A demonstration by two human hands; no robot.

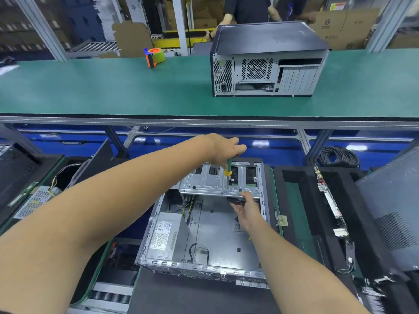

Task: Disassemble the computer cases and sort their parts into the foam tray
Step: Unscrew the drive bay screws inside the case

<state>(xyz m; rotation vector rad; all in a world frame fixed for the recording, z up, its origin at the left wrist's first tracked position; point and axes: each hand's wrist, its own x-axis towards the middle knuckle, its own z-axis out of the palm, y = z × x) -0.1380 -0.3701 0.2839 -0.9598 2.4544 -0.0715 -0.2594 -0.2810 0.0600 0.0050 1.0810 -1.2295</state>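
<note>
Left hand grips a screwdriver upright on the drive cage; right hand cups a drive beneath it. Open case looks half stripped, supply remaining. Foam tray beside already holds boards.

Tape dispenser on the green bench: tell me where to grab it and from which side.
Take the tape dispenser by its orange handle, from the left. The handle stands upright at the left end, clear of the green roll, with open bench all around, so a grip can wrap it.
</note>
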